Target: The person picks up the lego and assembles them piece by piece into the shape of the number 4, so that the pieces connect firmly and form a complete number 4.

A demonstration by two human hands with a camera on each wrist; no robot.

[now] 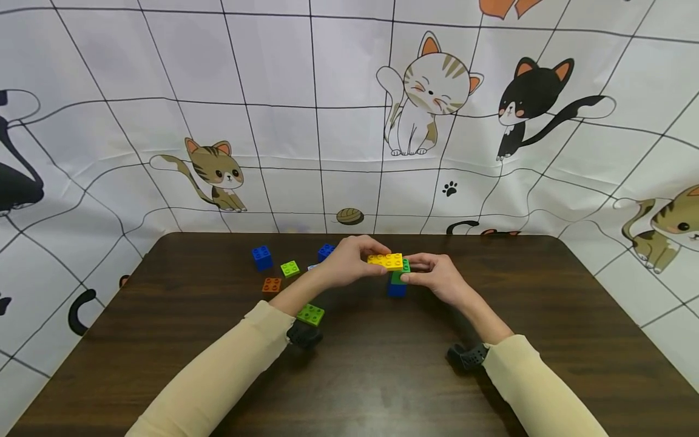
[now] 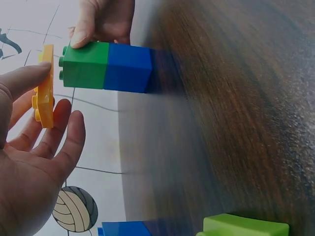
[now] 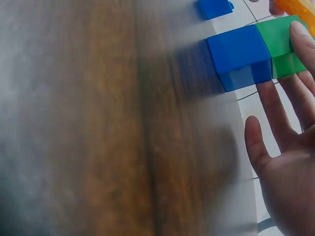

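Note:
My left hand (image 1: 349, 260) pinches a flat yellow toy brick (image 1: 385, 261) between thumb and fingers. In the left wrist view the yellow brick (image 2: 46, 88) sits just above the studs of a green brick (image 2: 86, 65), with a narrow gap between them. That green brick is stacked on a blue brick (image 2: 128, 68), and the stack stands upright on the table. My right hand (image 1: 437, 276) holds the green brick from its right side, the thumb on the near face. The right wrist view shows the blue brick (image 3: 241, 56) below the fingers.
Left of the stack on the dark table (image 1: 349, 376) lie a blue brick (image 1: 262, 258), a small lime brick (image 1: 290, 269), an orange brick (image 1: 271, 285) and a larger lime brick (image 1: 310, 314). Another blue brick (image 1: 326, 252) is behind my left hand. A cat-print curtain (image 1: 284, 133) hangs behind.

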